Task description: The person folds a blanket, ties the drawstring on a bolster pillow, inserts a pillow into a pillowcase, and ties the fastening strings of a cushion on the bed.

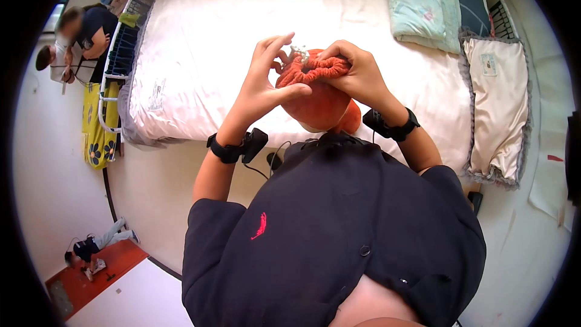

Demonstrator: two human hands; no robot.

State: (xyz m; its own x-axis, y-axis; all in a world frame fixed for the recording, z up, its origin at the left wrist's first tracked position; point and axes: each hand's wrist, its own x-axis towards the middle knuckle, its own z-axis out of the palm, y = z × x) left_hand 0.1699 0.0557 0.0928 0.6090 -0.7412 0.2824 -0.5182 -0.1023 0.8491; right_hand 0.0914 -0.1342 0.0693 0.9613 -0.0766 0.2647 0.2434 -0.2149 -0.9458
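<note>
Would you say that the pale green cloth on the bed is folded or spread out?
Folded: the cloth lies as a compact bundle, with layers showing along its edge, over only part of the bed.

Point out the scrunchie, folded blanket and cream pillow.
Scrunchie [315, 75]: head view, on its gathered near edge.
Folded blanket [417, 15]: head view, on its upper face.
Cream pillow [498, 112]: head view, mid-face.
</note>
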